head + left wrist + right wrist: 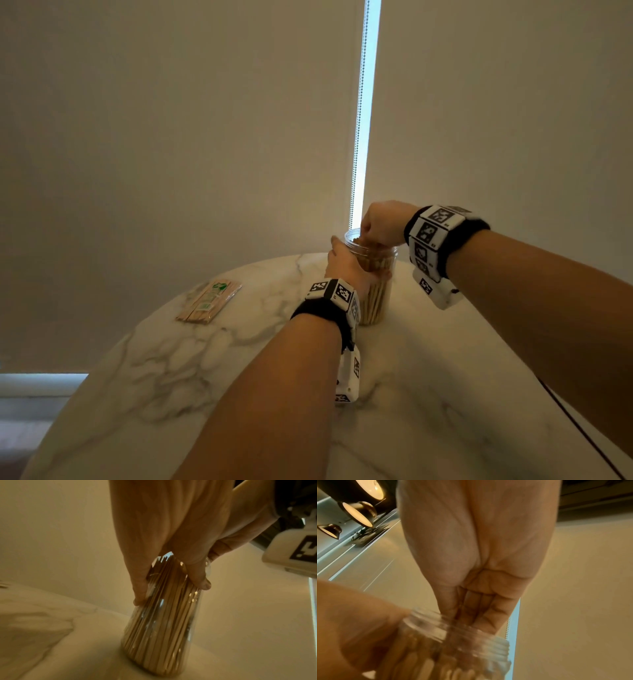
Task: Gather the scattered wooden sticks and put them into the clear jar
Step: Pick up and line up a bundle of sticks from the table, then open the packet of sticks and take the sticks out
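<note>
A clear jar (378, 291) stands upright near the far edge of the marble table (445, 394), packed with upright wooden sticks (159, 635). My left hand (342, 262) grips its upper part from the left, thumb on one side and fingers (199, 577) on the other. My right hand (380, 224) hovers over the threaded mouth (453, 631). Its straight, close-set fingers (484, 609) reach down into the opening onto the stick tops. The fingertips are hidden behind the rim, and I see no stick held above it.
A flat packet of wooden sticks (209, 301) in clear wrap with a green label lies on the table's left side. Window blinds with a bead cord (358, 137) hang right behind the jar. The round table's edge curves away on both sides.
</note>
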Available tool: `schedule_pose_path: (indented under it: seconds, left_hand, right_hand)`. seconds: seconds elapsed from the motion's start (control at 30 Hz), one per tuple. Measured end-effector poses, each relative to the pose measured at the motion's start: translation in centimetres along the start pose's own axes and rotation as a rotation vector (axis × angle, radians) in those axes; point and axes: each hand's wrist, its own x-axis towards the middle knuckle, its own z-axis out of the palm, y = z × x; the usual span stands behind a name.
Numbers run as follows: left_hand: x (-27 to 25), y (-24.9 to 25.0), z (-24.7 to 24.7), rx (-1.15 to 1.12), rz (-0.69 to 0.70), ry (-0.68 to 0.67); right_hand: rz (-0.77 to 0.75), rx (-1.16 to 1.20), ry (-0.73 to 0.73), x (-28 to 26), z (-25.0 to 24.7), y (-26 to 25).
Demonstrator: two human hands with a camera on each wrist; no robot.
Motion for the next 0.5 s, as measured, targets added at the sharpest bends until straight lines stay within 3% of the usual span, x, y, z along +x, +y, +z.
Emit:
schedule_pose_path:
  seconds: [0.07, 0.17, 0.27, 0.37, 0.5]
  left_hand:
    - [-0.3, 0.2, -0.9, 0.041, -0.043, -0.067]
    - [-0.3, -1.1, -4.9, 0.323, -0.080, -0.157]
    - [0.3, -3.9, -11.2, 0.534, -0.162, -0.075]
    - [0.8, -8.2, -16.8, 0.712, -0.315, 0.011]
    - [1.4, -13.6, -19.2, 0.926, -0.440, -0.054]
  right_hand:
    - [-0.017, 0.022, 0.023, -0.6, -0.4, 0.1]
    - [-0.038, 0.161, 0.190, -1.9, -0.9, 0.6]
    - [-0.048, 0.304, 0.336, -3.7, -1.0, 0.5]
    - [-0.084, 0.403, 0.320, -5.8, 0.1, -0.8]
    - [-0.136, 0.401, 0.269, -7.1, 3.0, -3.2]
